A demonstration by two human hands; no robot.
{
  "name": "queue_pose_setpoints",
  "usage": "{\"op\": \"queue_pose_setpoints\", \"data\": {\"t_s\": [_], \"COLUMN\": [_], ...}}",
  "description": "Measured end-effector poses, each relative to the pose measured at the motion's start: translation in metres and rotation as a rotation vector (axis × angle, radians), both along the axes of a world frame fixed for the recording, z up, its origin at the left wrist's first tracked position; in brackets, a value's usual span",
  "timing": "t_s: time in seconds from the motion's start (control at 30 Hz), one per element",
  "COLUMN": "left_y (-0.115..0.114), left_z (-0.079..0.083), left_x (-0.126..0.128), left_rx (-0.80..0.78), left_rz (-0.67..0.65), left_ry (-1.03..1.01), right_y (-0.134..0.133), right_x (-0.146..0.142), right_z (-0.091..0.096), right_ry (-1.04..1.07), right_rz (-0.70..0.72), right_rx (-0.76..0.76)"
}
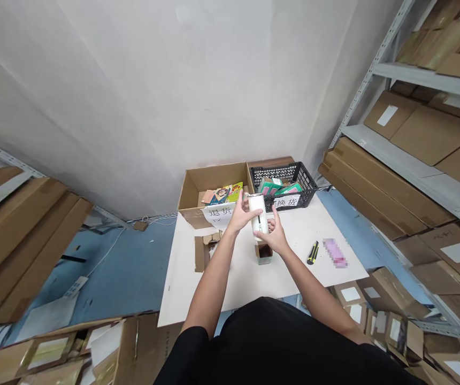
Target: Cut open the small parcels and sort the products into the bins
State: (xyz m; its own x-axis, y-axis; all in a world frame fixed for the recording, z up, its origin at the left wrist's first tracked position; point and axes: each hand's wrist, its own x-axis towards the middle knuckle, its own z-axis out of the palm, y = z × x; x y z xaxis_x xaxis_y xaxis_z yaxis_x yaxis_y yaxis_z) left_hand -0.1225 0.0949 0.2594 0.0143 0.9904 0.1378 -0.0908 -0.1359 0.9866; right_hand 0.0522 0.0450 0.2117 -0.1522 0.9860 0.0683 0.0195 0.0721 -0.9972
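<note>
A white tumbler (258, 206) with dark markings and a shiny rim is held upright above the table. My left hand (238, 215) grips its upper left side. From the right, my right hand (275, 233) has its fingers closed round the lower part. Just below the tumbler stands a small green-sided carton (265, 260), its top open and its inside dark. An opened brown cardboard box (200, 254) lies to the left, partly hidden by my left forearm. A yellow and black box cutter (313, 253) rests on the table to the right.
At the table's back, a large cardboard box (192, 215) with a paper sign holds several colourful packages. Beside it, a black plastic crate (309, 188) contains green cartons. A blurred pink item (335, 253) lies on the white table (182, 299). Shelves (410, 152) stacked with boxes flank the table.
</note>
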Motion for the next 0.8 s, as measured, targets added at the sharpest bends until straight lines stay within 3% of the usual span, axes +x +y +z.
{"op": "queue_pose_setpoints", "data": {"t_s": [0.13, 0.23, 0.33, 0.47, 0.6, 0.7, 0.8], "left_y": [-0.009, -0.008, -0.002, -0.006, -0.023, -0.037, -0.05], "left_z": [0.003, -0.01, -0.04, -0.085, -0.118, -0.138, -0.158], "left_x": [0.014, 0.023, 0.026, 0.022, 0.027, 0.039, 0.051], "left_rx": [0.108, 0.102, 0.005, -0.151, -0.113, -0.077, -0.051], "left_rz": [0.294, 0.329, 0.328, 0.304, 0.229, 0.188, 0.162], "left_ry": [0.293, 0.459, 0.513, 0.488, 0.438, 0.355, 0.328], "right_y": [-0.002, -0.006, -0.013, -0.023, -0.026, -0.022, -0.018], "right_x": [0.002, 0.005, 0.014, 0.041, 0.058, 0.057, 0.052], "right_z": [-0.01, -0.026, -0.054, -0.109, -0.161, -0.181, -0.188], "right_ry": [-0.196, -0.328, -0.351, -0.179, -0.274, -0.356, -0.471], "right_rz": [-0.123, -0.172, -0.142, -0.002, -0.114, -0.107, -0.104], "right_rx": [-0.007, 0.021, -0.003, -0.08, -0.241, -0.322, -0.342]}}
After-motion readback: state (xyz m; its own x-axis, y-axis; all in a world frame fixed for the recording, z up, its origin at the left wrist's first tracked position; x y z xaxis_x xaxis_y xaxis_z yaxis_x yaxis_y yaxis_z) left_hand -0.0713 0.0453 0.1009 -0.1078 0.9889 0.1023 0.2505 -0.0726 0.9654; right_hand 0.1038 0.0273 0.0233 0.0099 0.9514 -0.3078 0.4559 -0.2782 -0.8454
